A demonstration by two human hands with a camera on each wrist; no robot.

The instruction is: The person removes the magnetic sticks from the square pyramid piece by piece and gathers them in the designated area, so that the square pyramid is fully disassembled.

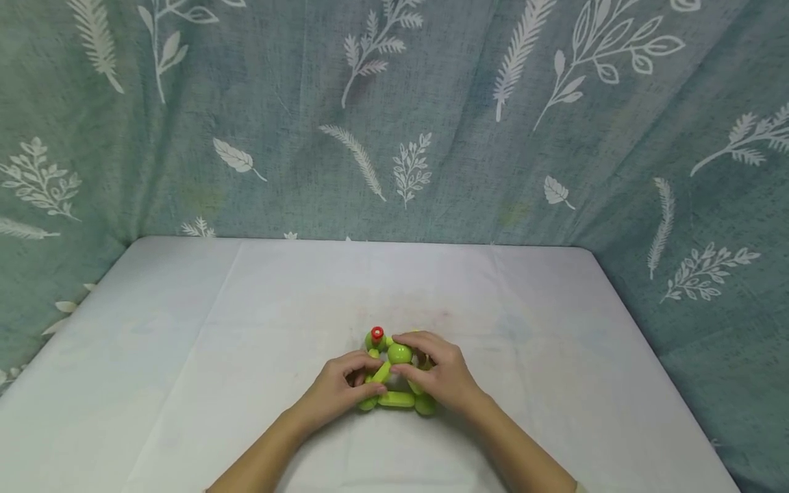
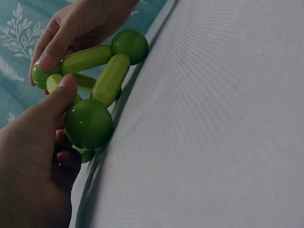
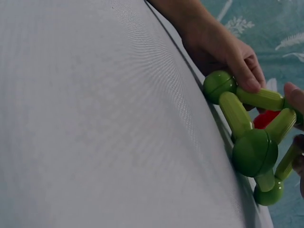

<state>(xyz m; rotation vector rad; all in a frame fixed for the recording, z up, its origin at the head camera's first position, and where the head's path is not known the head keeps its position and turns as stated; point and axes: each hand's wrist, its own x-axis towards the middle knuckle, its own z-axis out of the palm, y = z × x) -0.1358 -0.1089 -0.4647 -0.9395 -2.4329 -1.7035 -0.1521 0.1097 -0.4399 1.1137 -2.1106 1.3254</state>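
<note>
A frame of green balls and lighter yellow-green ribbed rods (image 1: 396, 399), which looks like a ball-and-rod construction toy, stands on the table. Its raised top ball (image 1: 400, 353) is held between the thumb and fingers of my right hand (image 1: 446, 373). My left hand (image 1: 335, 387) pinches a slanting rod (image 3: 261, 98) that leads up to that ball. A lower corner ball (image 2: 89, 124) sits close by the left fingers. At the far left corner a red piece (image 1: 377, 333) sticks up. The right hand hides part of the frame's right side.
A white cloth covers the table (image 1: 259, 322). Behind it and along its sides hangs a green-blue curtain (image 1: 296, 157) with white leaf prints. The table's far edge meets this curtain.
</note>
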